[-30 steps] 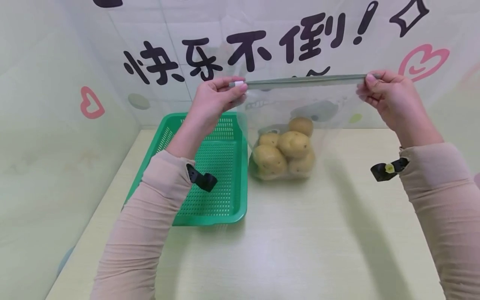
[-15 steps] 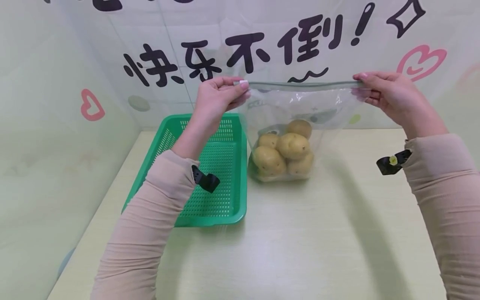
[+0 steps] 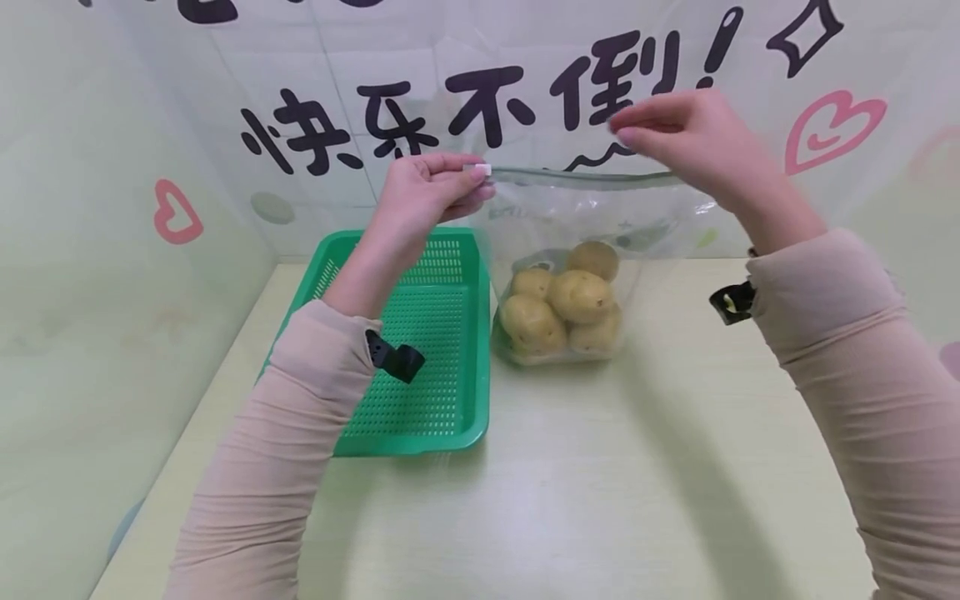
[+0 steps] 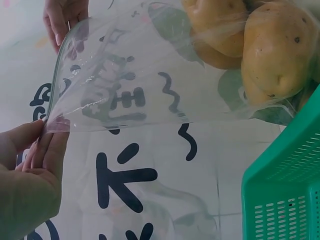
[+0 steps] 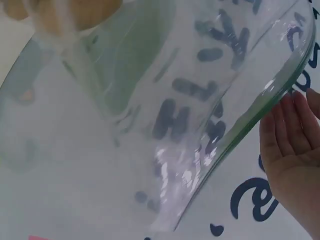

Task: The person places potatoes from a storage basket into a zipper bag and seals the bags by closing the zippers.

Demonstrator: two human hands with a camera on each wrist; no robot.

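A clear zip bag (image 3: 652,204) stands on the table with several potatoes (image 3: 581,296) in its bottom. Its greenish zip strip runs across the top, with a small white slider (image 3: 480,169) at the left end. My left hand (image 3: 416,200) pinches that corner between thumb and fingers; the left wrist view shows the same hand (image 4: 35,175) on the bag's edge. My right hand (image 3: 705,146) hovers over the right half of the strip, fingers fairly straight. In the right wrist view this hand (image 5: 295,160) lies beside the strip; whether it touches is unclear.
A green plastic basket (image 3: 474,417) with perforated walls stands left of the bag, partly under my left forearm. Pale printed sheets (image 3: 180,108) with dark lettering and pink hearts rise behind and beside the pale tabletop (image 3: 570,483).
My right hand has let go of the bag's right corner and moved left and up above the strip. My left hand keeps its pinch at the slider end.
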